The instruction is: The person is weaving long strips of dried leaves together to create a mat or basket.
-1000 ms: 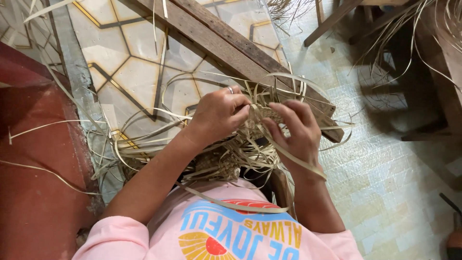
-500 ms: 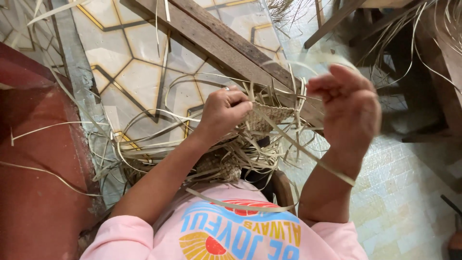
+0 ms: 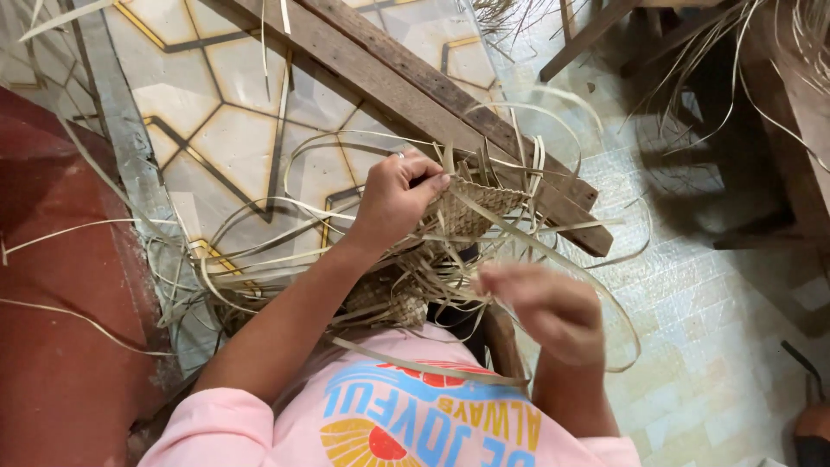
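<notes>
Left hand (image 3: 393, 201) pinches woven mat (image 3: 471, 212) edge; right hand (image 3: 543, 307), blurred, closed near loose strips (image 3: 553, 251), over wooden planks (image 3: 415, 82).

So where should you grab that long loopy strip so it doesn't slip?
Probably pinch the long strip flat between thumb and finger just past the woven patch, coming from the right. It is flat and straight there; farther out it curls into a springy loop. The left hand already pins the weave.

A pale woven mat (image 3: 471, 207) of flat straw – partly finished – is held tilted above the lap, loose strips (image 3: 553, 251) curling outward from its edges.
</notes>
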